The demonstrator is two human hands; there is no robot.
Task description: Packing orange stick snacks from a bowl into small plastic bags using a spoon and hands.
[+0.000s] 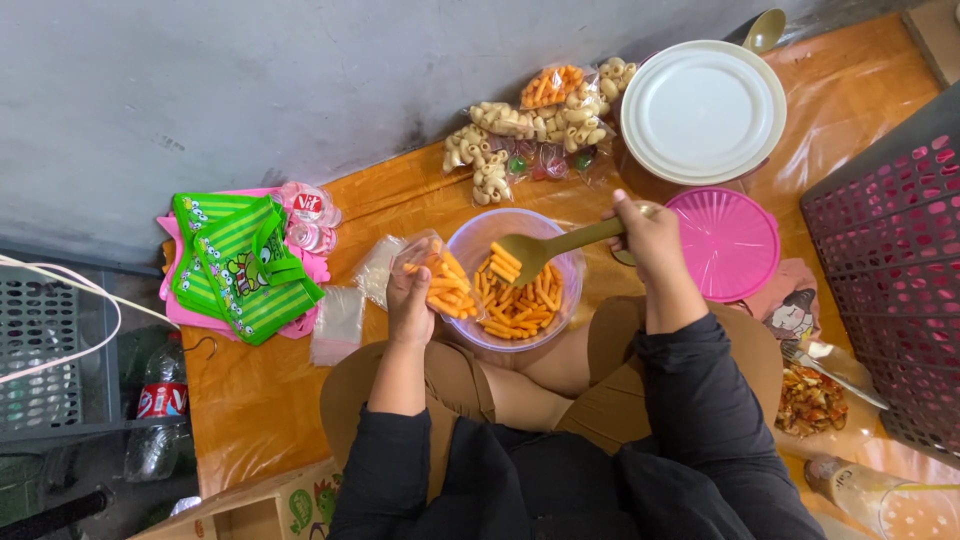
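A clear pinkish bowl [470,238] of orange stick snacks [516,300] rests between my knees on an orange mat. My left hand [408,300] holds a small clear plastic bag [438,272] partly filled with the orange sticks, tilted against the bowl's left rim. My right hand [648,238] grips the handle of an olive-green spoon [548,247]. The spoon's head hangs over the bowl with a few sticks on it.
Sealed snack packs [540,120] lie behind the bowl. A white plate [702,110] and a pink lid [728,242] sit to the right, beside a dark pink crate [900,240]. Green striped bags [240,265] and empty clear bags [340,322] lie left. A food dish [808,400] sits lower right.
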